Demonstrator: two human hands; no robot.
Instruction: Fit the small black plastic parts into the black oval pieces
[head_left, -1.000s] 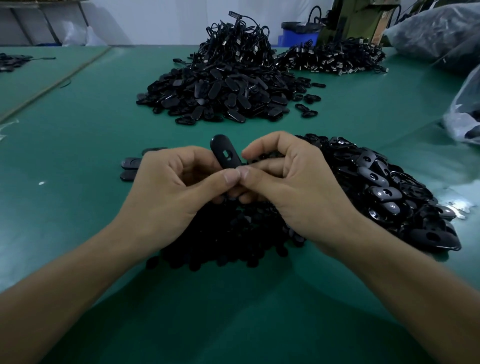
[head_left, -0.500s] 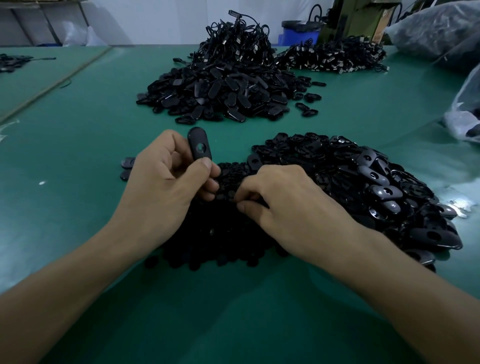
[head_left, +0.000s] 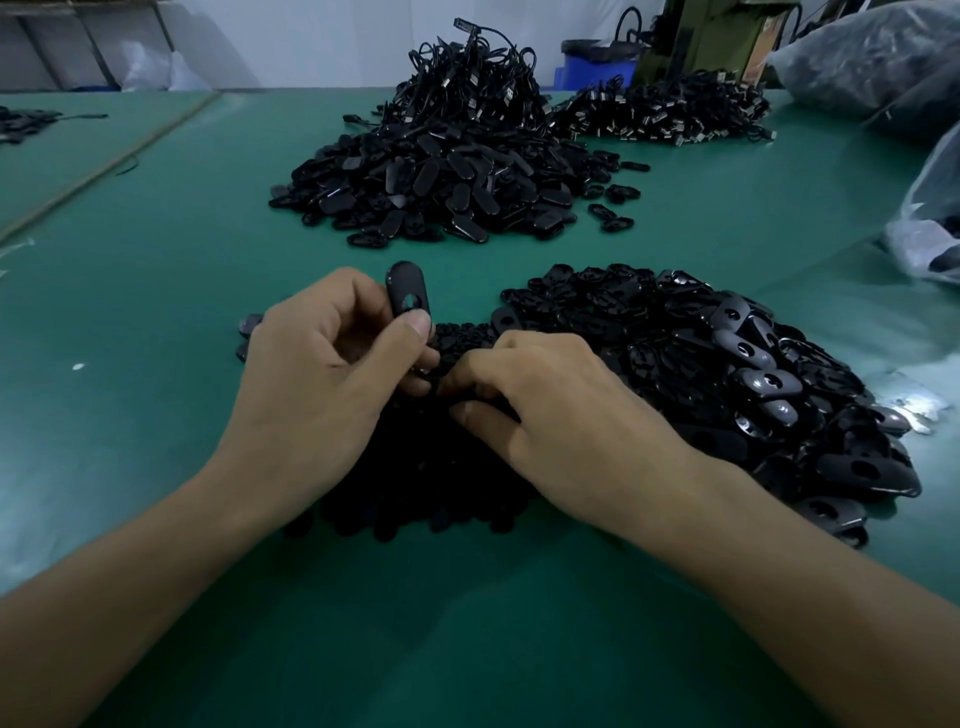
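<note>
Left hand thumb and fingers pinch oval upright; right hand fingers curl into parts pile beneath them, grip unclear, green desk

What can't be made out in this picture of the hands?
Head view:
- Whether the right hand holds anything: its curled fingers hide it.
- Single pieces in the dark pile under the hands: too dim.
- Lower end of the oval piece: the left hand covers it.
- The plastic bag: cut by the right edge.
</note>
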